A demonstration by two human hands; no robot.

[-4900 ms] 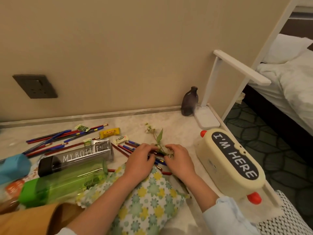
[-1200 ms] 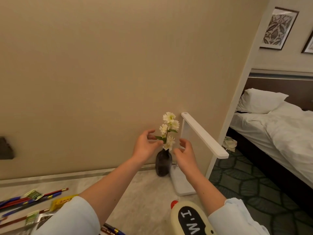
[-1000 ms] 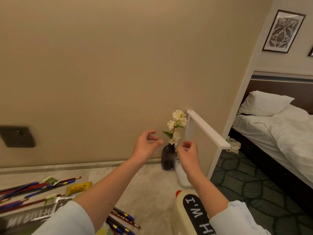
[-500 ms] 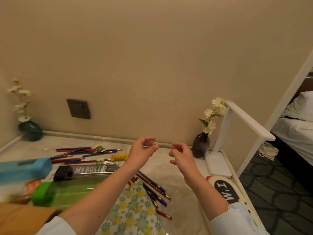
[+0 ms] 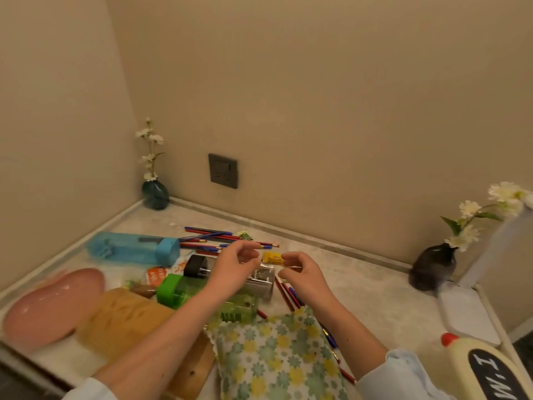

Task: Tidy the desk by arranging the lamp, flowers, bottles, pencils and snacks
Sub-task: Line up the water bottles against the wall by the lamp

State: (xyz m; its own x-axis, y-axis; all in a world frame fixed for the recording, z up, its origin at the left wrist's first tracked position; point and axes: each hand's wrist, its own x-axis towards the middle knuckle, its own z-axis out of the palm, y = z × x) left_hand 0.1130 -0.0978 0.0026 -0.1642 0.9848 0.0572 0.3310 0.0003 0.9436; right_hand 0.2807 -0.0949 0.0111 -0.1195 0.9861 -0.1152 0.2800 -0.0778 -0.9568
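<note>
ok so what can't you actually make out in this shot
All head view:
- White desk lamp: head cut off by the right edge.
- Clear bottle with black cap: lettering hidden behind the left hand.
- Cream case with black label: cut by the bottom corner, text incomplete.
- Pink glossy object: blurred, unidentifiable.
- Right hand: whether its fingers pinch anything is too small to tell.

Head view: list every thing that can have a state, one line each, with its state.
Left hand: loosely curled, empty.
Right hand: loosely curled, empty.
Dark vase: upright, holding white flowers.
Teal vase: upright, holding a flower sprig.
Blue bottle: lying on its side.
Green bottle: lying on its side.
Pencils: scattered loose on the desk.
Yellow snack: lying flat between the hands.
</note>
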